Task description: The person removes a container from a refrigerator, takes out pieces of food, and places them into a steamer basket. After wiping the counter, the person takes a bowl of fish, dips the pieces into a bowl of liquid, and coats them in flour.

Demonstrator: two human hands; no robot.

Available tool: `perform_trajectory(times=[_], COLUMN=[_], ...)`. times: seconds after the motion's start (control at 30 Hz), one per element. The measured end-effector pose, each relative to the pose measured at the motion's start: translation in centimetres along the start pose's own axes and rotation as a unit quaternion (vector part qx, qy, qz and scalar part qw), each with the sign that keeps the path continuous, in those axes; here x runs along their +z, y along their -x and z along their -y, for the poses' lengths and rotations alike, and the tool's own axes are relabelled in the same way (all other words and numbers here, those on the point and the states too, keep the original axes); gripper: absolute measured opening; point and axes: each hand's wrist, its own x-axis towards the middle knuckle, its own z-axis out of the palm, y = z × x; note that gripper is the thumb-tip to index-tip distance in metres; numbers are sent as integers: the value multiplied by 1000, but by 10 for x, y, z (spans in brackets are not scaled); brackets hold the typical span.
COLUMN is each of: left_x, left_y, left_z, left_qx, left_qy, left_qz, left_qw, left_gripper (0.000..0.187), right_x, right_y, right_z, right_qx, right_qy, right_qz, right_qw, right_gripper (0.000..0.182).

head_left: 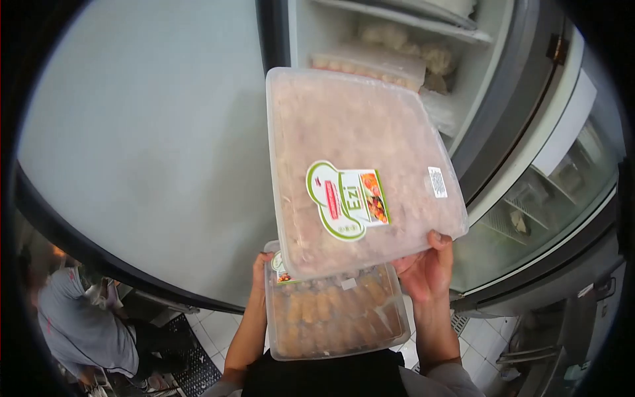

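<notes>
My right hand (428, 270) grips the lower right corner of a large clear plastic food container (364, 126), thumb on top of its lid. Pale pinkish contents show through, and a green-edged "Ezi" label is on it. This container is tilted and overlaps a second one. My left hand (260, 271) is closed on the left edge of that lower plastic container (337, 324), which holds rows of brownish rolled pieces and rests close against my dark apron. The left fingers beneath it are hidden.
Ahead stands an open freezer cabinet (489, 86) with wire shelves, packaged food and bags. Its grey door (145, 132) fills the left side. A glass-fronted door (549, 205) is at right. A person in grey (89, 324) works at lower left, near a black floor mat (198, 367).
</notes>
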Motion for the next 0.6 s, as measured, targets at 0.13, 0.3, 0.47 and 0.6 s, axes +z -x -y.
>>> perform_trajectory(times=[0.13,0.3,0.47,0.6], left_x=[-11,7,20,-5], left_y=[-12,-11,-5,-12], left_z=[-2,-7,-10,-1], left_qx=[-10,13,-15,44], left_qy=[0,-3,13,-74], left_qz=[56,76,85,33], left_qw=[998,997,996,996], left_gripper=[35,38,35,32], right_x=[30,65,81,81], right_y=[-27,-90,-169,-211], right_z=[9,17,25,55], right_qx=[-46,-112,-142,-14], right_qy=[42,31,59,211], right_qz=[74,77,25,117], right_qw=[995,990,988,970], right_gripper=[61,57,55,48])
